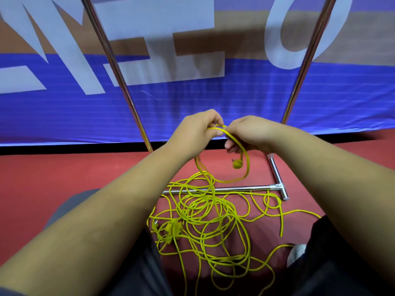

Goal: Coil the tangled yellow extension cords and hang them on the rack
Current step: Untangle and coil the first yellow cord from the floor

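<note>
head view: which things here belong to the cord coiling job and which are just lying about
Job: left hand and right hand, both gripping the cord loop; tangled cords; rack.
Just there: blue banner; red floor; shoe.

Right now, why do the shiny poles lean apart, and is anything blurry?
Head view: the wide-angle lens likely tilts the rack poles outward; bright glare streaks run along them; a soft shadow falls on the banner; the yellow cords look sharp.
</note>
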A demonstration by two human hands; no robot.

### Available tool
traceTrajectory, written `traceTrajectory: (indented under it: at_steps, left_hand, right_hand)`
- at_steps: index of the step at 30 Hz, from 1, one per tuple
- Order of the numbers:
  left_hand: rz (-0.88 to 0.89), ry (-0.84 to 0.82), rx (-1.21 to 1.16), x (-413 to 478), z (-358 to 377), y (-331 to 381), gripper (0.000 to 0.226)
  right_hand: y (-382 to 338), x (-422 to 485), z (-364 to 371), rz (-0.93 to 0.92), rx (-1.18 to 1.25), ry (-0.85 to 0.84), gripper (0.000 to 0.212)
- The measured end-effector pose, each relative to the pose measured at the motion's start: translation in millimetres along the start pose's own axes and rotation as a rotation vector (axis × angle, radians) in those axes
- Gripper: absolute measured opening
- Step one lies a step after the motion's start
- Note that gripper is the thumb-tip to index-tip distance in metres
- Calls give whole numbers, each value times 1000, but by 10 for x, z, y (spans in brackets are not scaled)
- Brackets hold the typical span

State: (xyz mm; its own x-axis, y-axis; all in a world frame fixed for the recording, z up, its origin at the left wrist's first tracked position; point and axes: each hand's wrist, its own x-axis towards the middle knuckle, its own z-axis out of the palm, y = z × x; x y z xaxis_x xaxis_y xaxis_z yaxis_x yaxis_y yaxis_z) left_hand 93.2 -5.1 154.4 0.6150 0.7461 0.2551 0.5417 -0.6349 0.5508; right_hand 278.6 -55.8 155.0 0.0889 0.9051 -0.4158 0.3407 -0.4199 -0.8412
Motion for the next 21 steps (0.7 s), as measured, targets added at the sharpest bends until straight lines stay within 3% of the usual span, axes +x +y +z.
traceTrajectory:
  at_steps: [4,8,11,18,21]
  left_hand:
    - [-187,2,-143,4,-37,-92,28]
    - [-244,-196,-274,-33,-75,-166,30]
    - [-293,-298,-407,-46,64,-264,23]
    - [-373,-751,-575,-227,369,-426,16]
    - [-385,-985,-604,-321,497,-480,17]
  right_hand:
    - [-68,6,3,-37,162,-11,33]
    - [-120,-73,-29,-81,134,25,29]
    - [-172,-83,-82,-115,302,94,26]
    - [-243,-112,-193,-195,705,164,36]
    - [-267,-125,-219,-243,817,183,27]
